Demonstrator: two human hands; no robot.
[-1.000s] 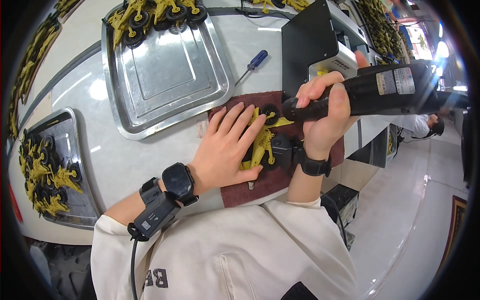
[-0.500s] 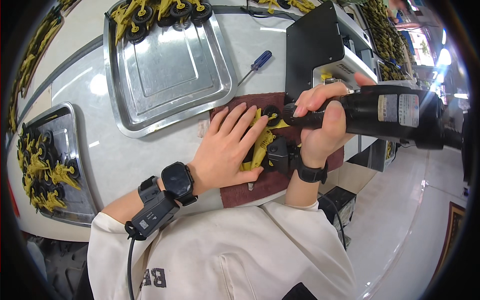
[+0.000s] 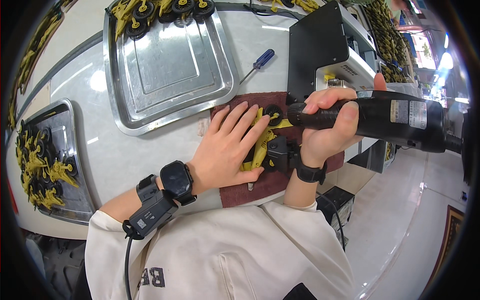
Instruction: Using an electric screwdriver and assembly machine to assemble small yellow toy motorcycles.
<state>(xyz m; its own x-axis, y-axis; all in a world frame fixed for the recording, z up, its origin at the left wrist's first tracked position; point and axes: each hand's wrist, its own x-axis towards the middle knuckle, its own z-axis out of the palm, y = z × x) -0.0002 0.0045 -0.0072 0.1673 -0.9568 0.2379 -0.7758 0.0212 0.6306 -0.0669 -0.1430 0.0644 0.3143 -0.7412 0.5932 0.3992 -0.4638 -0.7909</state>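
Observation:
My left hand [image 3: 220, 145] lies with fingers spread over a yellow plastic toy motorcycle [image 3: 260, 150] with black wheels, pressing it onto a dark red cloth [image 3: 237, 194]. One wheel [image 3: 272, 114] shows past the fingertips; the palm hides part of the body. My right hand [image 3: 327, 127] is wrapped round a black electric screwdriver [image 3: 370, 117], held roughly level and pointing left. Its front end is just right of the wheel, and its tip cannot be made out. A black wrist-strap device [image 3: 280, 150] blocks some of the toy's right side.
A metal tray [image 3: 172, 112] bears toy motorcycles at its far end; another tray [image 3: 82, 200] at left holds several more. A blue-handled screwdriver [image 3: 262, 59] lies beyond the cloth. At the far right stands a black-panelled machine [image 3: 316, 47].
The electric screwdriver and my right hand have shifted slightly to the right. My left hand keeps its place on the toy motorcycle.

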